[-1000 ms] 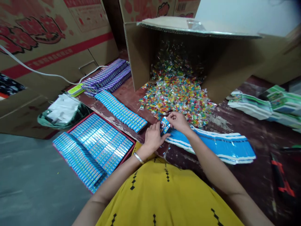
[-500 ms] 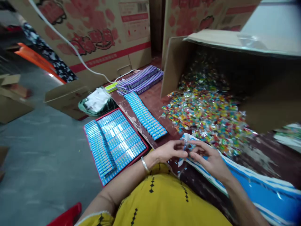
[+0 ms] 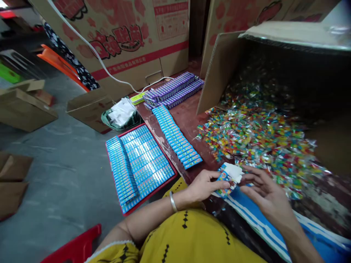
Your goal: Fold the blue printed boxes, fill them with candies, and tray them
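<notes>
My left hand (image 3: 206,185) pinches a small blue candy box (image 3: 225,178) between thumb and fingers, its white inner flaps sticking out toward the right. Just to the right of those flaps is my right hand (image 3: 264,190), its fingers apart and slightly curled; whether a fingertip touches the box I cannot tell. Beneath both hands lies a blue and white printed sheet (image 3: 255,209). A heap of small clear packets of colourful candy (image 3: 255,138) spreads just beyond my right hand.
The candy spills from a tipped cardboard carton (image 3: 219,69). A row of blue boxes (image 3: 175,135) and stacked purple boxes (image 3: 175,89) stand on the table. At left, a red tray (image 3: 153,191) holds many blue boxes, near a green basket (image 3: 120,126). A red stool (image 3: 79,244) is lower left.
The view has shifted slightly. My hands, close together before, are now farther apart; the right has drawn back from the box, and its white flaps now show.
</notes>
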{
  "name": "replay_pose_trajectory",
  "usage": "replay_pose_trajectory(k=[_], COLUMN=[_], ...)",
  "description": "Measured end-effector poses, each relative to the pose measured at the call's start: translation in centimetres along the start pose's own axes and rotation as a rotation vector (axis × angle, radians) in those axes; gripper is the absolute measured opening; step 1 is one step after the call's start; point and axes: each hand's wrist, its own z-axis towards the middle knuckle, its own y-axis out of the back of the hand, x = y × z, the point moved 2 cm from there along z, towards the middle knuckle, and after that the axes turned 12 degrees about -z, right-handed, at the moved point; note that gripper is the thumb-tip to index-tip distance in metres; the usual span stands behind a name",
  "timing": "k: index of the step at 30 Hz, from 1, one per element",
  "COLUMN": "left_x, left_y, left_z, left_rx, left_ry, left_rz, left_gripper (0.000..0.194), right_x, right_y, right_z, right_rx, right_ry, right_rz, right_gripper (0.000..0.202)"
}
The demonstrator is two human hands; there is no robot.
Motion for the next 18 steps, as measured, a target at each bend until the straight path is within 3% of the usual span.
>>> replay_pose_trajectory(k=[4,7,10,13,18], left_x=[0.7,1.4,1.5,1.0,-0.2], left_y=[-0.6,-0.8,-0.6,-0.6,-1.0], left_z=[0.2,0.4,0.2,-0.4,-1.0], left_rx=[-0.24,-0.372,-0.473,-0.378,-0.169], left_ry=[-0.117,-0.163,-0.214,-0.219,-0.239], left_rz=[-0.057,-0.073,-0.06,0.017,0.199], left_gripper=[0.034,0.03,0.054,0.073,0.062], right_x=[-1.0,-1.2,-0.8,-0.2,0.4], right_y=[-2.4,-3.6,-4.1,-4.4,-4.9], right_z=[-0.5,-0.3,0.2,0.4,-0.5], right_rx=[-0.161,-0.289,-0.395,-0.443,-0.515], right_ry=[0.01,-0.003,-0.041,-0.047,-0.026], right_rz=[-0.094,-0.107,0.015,0.104,0.076], right_gripper=[0.024,0.025,0.03,0.05,0.047])
